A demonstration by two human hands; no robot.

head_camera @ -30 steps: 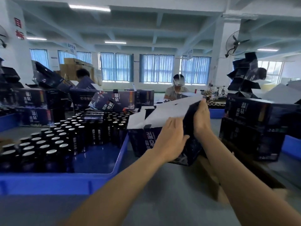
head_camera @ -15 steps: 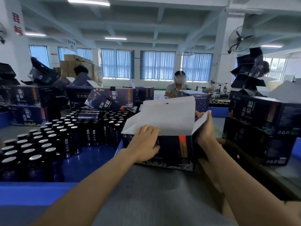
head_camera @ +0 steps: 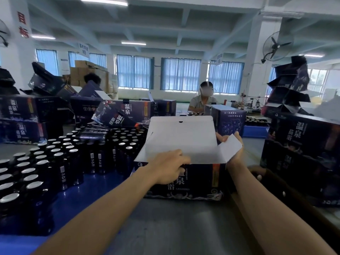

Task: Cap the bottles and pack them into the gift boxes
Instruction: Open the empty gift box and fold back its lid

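Both bare forearms are in, reaching forward and converging toward the middle. The left arm comes up from the lower left, wrist straight. The left hand is knuckles-up, its fingers curled over the near top edge of the box, thumb tucked out of sight. The right arm runs up from the lower right, wrist bent inward. The right hand is raised higher, thumb on the inner face of the side flap, fingers behind it, pinching.
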